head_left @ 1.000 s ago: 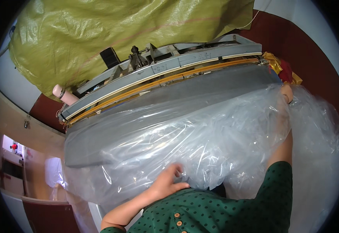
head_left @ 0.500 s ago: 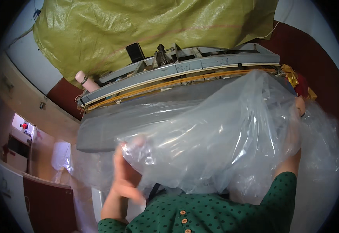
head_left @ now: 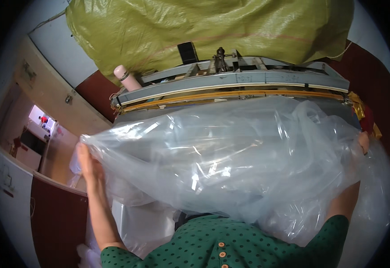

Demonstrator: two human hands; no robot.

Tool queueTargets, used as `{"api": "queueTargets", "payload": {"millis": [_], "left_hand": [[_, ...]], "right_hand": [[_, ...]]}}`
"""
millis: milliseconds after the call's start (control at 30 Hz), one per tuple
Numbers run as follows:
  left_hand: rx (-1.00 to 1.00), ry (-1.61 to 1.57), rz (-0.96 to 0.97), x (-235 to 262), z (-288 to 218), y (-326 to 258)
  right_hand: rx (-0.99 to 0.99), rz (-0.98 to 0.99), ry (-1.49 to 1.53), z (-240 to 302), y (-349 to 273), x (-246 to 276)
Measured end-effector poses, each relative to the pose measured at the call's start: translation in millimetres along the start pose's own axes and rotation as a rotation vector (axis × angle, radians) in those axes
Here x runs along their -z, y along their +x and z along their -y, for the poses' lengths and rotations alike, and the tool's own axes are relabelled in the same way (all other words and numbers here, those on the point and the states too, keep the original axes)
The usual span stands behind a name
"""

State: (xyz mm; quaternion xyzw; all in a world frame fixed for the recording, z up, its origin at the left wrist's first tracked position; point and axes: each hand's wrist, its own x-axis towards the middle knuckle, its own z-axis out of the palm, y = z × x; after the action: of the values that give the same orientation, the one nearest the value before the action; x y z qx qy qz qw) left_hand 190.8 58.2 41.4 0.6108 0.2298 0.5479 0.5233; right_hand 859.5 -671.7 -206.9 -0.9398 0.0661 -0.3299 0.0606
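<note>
Holding clear plastic sheeting (head_left: pixel 221 152) between widely spread arms, the person has the left hand (head_left: pixel 89 164) upright at the far left, fingers pinched on the sheeting's corner. The right hand (head_left: pixel 363 142), far out right, is curled closed on the opposite edge, its forearm partly behind film. The sheeting covers most of a grey panel (head_left: pixel 338 113) before a metal frame (head_left: pixel 195 85).

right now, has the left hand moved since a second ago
Yes, to the left: against the pink bottle, the left hand was on its right and is now on its left, at the edge of the clear plastic sheet.
</note>
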Motion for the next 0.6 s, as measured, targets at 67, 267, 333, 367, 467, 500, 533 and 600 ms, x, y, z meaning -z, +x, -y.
{"api": "queueTargets", "payload": {"millis": [67,267,333,367,467,500,533,600], "left_hand": [[0.529,-0.281,0.130,-9,29,-63],[0.842,-0.292,-0.155,-8,97,-155],[0.567,-0.331,-0.193,24,94,-76],[0.468,-0.234,-0.494,23,77,-27],[-0.315,0.449,-0.263,106,42,86],[-0.436,0.942,-0.317,116,22,108],[-0.550,1.419,-0.350,105,3,130],[-0.307,1.671,-0.451,73,-6,158]], "right_hand": [[0.000,-0.008,-0.019,-11,0,-4],[0.024,-0.039,-0.033,-15,10,-24],[0.023,-0.054,-0.064,-24,13,-21],[0.025,-0.052,-0.073,-27,15,-24],[0.039,-0.060,-0.053,-21,20,-41],[0.042,-0.067,-0.050,-21,21,-46],[0.034,-0.086,-0.069,-39,22,-48],[0.046,-0.174,-0.140,-67,43,-25]]}}
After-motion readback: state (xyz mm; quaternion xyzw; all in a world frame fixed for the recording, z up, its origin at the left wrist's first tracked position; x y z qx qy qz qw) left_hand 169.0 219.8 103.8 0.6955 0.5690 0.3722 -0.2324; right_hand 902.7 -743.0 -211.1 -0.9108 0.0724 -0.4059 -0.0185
